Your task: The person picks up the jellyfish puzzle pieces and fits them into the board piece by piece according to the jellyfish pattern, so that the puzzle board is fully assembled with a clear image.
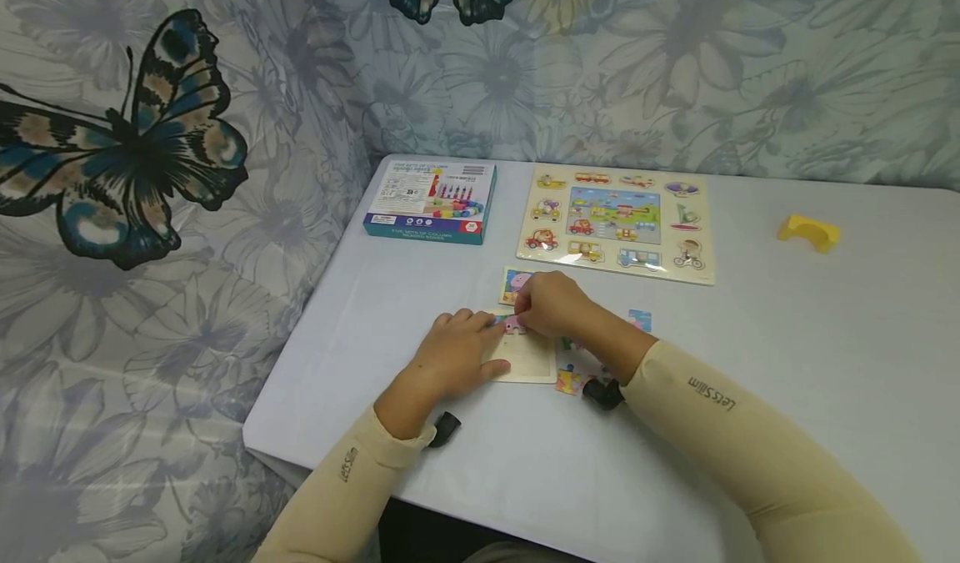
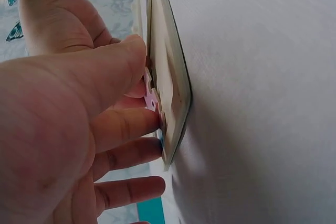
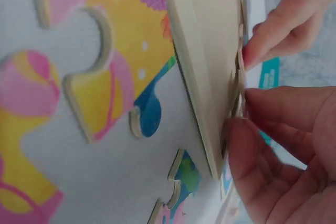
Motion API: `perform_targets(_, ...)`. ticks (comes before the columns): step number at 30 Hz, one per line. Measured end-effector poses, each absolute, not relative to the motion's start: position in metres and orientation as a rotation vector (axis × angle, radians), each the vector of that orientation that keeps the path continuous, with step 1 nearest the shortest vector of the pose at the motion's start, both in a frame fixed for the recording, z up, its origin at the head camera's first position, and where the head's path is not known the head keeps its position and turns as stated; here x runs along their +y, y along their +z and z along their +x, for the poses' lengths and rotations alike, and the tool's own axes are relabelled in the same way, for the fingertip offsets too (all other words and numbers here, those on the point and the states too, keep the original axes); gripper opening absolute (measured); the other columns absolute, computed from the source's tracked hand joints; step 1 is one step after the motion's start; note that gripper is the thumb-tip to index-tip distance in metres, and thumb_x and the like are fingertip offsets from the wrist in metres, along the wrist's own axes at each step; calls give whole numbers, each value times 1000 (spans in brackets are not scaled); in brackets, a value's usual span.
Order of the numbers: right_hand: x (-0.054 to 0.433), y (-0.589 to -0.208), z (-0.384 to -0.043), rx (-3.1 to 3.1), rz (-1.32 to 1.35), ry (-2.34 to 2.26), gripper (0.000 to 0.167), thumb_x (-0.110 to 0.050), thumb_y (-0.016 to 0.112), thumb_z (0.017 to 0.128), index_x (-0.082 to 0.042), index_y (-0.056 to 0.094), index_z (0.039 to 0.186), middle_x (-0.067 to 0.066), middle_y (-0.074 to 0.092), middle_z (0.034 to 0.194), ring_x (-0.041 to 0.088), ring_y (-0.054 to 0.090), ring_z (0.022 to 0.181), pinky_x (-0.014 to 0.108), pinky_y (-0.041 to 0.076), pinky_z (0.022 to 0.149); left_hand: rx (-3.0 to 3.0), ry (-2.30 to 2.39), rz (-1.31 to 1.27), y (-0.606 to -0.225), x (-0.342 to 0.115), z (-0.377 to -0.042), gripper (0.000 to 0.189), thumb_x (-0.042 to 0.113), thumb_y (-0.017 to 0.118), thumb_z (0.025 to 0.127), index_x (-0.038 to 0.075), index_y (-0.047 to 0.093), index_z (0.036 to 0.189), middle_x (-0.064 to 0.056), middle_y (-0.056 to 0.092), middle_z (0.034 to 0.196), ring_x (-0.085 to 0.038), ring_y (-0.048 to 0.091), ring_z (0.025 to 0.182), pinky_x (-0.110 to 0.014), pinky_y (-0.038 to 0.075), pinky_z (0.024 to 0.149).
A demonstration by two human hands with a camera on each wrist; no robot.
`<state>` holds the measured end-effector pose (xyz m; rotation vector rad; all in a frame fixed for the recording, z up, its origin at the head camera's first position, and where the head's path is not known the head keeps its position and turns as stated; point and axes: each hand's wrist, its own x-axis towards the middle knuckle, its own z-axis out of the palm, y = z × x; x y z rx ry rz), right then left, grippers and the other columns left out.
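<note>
A pale wooden puzzle tray (image 1: 528, 367) lies on the table, with pink-patterned jigsaw pieces (image 1: 513, 324) along its far edge. My left hand (image 1: 453, 353) rests over the tray's left side, fingers extended, with fingertips on the pieces in the left wrist view. Bent over the far edge, my right hand (image 1: 553, 303) pinches a thin jigsaw piece (image 3: 240, 95) between thumb and forefinger; its picture is mostly hidden. Loose puzzle pieces (image 3: 121, 77) in yellow, pink and blue lie right of the tray, partly under my right forearm. A small picture square (image 1: 515, 284) sits just beyond the tray.
A flat teal-and-white box (image 1: 427, 200) stands at the back left. Beside it lies a larger vehicle puzzle board (image 1: 652, 274). A yellow arch block (image 1: 810, 233) is at the back right. Another loose blue piece (image 1: 640, 319) lies beyond my right forearm. Patterned fabric walls border the table.
</note>
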<state>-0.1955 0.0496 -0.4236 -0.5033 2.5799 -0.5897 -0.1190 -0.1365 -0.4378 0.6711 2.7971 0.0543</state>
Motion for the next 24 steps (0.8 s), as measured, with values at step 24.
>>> perform_targets(24,178,-408,-202,2602,-304,-547,22,-26,77,90,-9,71,103,12,67,100,25,60,82,33,51,65,2854,24,636,-433,-124,-116,66,58,63,95,17,56,146,-2,51,148,-24,45,133,-45,38,112)
